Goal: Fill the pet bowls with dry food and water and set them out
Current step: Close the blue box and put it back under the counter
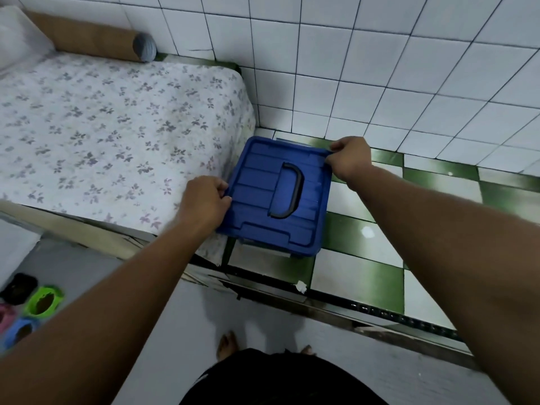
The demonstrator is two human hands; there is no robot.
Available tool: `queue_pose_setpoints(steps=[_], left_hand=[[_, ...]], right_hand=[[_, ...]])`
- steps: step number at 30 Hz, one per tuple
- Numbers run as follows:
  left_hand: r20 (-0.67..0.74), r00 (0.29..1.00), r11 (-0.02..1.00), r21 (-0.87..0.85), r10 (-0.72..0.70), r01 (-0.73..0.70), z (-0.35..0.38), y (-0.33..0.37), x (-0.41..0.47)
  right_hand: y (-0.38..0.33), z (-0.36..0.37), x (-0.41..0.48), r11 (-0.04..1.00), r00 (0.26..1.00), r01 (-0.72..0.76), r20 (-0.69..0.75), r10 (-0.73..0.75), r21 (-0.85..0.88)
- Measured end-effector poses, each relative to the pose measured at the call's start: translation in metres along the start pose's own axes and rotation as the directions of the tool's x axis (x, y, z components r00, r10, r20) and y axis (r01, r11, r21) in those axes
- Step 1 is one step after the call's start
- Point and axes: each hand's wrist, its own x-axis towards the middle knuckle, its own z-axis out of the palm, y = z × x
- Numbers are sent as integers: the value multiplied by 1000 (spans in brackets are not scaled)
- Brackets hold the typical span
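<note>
Both hands, left hand point(204, 200) and right hand point(349, 159), pinch the box lid point(277, 194) at opposite edges; uneven pulling could tip the box underneath.

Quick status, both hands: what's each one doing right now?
Left hand: closed on the left edge of the blue lid.
Right hand: closed on the lid's far right corner.

A home bedroom: floral-sheeted mattress point(117, 127), white tiled wall point(380, 68), green-checked floor point(365, 258)
</note>
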Motion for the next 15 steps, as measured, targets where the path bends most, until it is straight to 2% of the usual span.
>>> queue_pose_setpoints(steps=[11, 15], left_hand=[[65, 997, 992, -115, -51, 58, 15, -5, 4], [49, 998, 990, -127, -48, 54, 18, -9, -2]], right_hand=[[4, 5, 12, 995, 1000, 9, 14, -8, -95], [7, 10, 13, 993, 1000, 14, 10, -13, -117]])
